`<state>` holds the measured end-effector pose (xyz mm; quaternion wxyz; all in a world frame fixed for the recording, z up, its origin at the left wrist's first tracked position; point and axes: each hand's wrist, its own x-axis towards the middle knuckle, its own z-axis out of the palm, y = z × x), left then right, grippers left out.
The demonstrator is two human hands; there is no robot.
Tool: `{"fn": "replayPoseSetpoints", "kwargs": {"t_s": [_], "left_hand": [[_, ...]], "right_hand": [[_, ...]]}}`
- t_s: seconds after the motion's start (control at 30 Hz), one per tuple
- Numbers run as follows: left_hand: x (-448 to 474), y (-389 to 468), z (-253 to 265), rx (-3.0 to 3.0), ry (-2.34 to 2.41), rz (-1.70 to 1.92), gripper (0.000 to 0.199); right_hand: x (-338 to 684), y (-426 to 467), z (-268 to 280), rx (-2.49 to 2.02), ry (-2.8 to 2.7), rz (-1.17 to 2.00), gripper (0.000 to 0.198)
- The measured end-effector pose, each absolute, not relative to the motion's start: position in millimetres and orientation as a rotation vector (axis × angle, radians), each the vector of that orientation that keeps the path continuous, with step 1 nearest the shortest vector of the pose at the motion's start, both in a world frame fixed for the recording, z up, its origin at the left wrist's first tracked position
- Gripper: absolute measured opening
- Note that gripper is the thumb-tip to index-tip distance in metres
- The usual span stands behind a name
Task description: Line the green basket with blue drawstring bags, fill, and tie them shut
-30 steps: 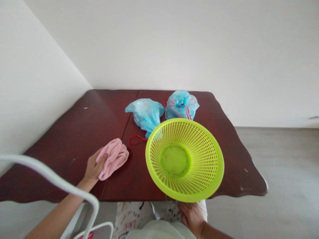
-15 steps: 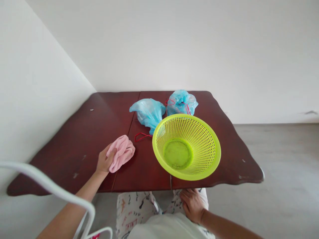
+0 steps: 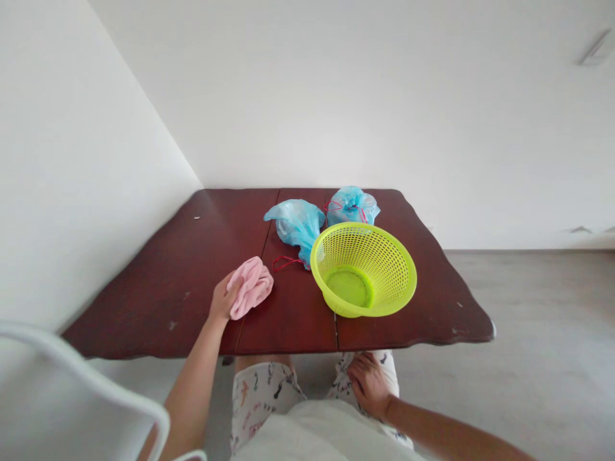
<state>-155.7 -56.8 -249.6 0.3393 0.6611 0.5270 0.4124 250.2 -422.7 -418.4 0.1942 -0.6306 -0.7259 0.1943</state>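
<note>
My left hand (image 3: 225,298) is closed on a bunched pink cloth (image 3: 252,287), over the front left part of the dark red table (image 3: 158,275). The fingers wrap the cloth's left side, and some are hidden by it. My right hand (image 3: 369,384) lies on my right leg just below the table's front edge, fingers resting on the patterned trousers and holding nothing. A yellow-green plastic basket (image 3: 408,288) with perforated sides stands right of the cloth, with nothing inside it. Behind it are two blue plastic bags, the left one (image 3: 298,221) and the right one (image 3: 353,202), both with red drawstrings.
White walls meet the table at its back and left. A curved white bar (image 3: 96,378), blurred and near the camera, crosses the lower left. Grey floor (image 3: 528,346) lies to the right. A small pale scrap (image 3: 196,218) rests at the table's back left.
The camera view has shifted, so the table and basket look lower-angled and a little farther away. My left hand still grips the cloth; my right hand stays on the leg.
</note>
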Motion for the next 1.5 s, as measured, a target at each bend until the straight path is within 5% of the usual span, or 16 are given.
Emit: {"fn": "replayPoseSetpoints", "kwargs": {"t_s": [0.5,1.07,1.5], "left_hand": [[-157.2,-59.2,-251.3,1.684,1.418,1.095,0.094],[-147.1,-61.9,-246.8,1.715,1.525,1.196,0.066],[-146.1,-63.8,-247.0,1.732,1.516,1.131,0.078]], "right_hand": [[251.2,-452.6,-417.3,-1.725,-1.849,0.449,0.018],[285.3,-468.1,-426.8,-1.604,-1.779,0.31,0.027],[260.3,-484.2,-408.1,-1.703,-1.773,0.269,0.027]]}}
